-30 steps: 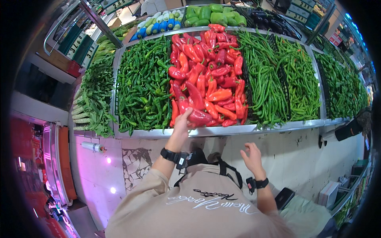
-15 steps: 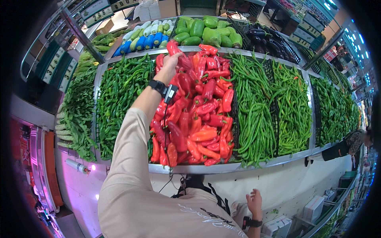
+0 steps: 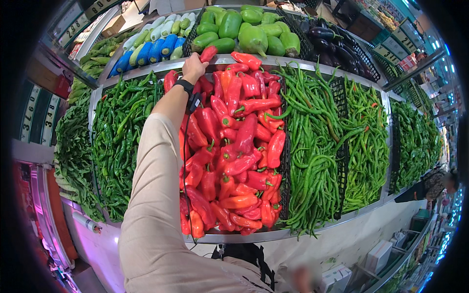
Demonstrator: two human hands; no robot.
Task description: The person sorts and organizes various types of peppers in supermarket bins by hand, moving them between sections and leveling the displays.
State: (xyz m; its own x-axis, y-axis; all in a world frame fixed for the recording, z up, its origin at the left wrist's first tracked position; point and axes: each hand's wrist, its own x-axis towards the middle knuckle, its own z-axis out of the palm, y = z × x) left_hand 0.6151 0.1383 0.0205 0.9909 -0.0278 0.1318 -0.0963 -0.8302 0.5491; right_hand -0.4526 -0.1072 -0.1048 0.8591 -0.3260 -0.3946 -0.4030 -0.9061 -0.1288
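Note:
My left hand (image 3: pixel 193 68) reaches to the far edge of a heap of long red peppers (image 3: pixel 234 166). Its fingers are closed on a single red pepper (image 3: pixel 208 53), whose end sticks out beyond the thumb side. A black watch-like band (image 3: pixel 185 88) circles that wrist, and a thin dark cable hangs from it over the heap. My right hand (image 3: pixel 300 278) is low at the bottom edge, away from the vegetables. It is too blurred to make out its fingers.
Left of the heap lie dark green peppers (image 3: pixel 124 127); right of it, long green chilies (image 3: pixel 312 146) beside a black crate divider (image 3: pixel 339 161). Large green peppers (image 3: pixel 229 24), netted blue vegetables (image 3: pixel 155 50) and eggplants (image 3: pixel 322 34) line the back. A person (image 3: pixel 435 185) is at far right.
The view has shifted, and the stall looks closer. My left hand still grips a red pepper, now by the metal ledge behind the heap. My right hand has dropped toward the bottom edge.

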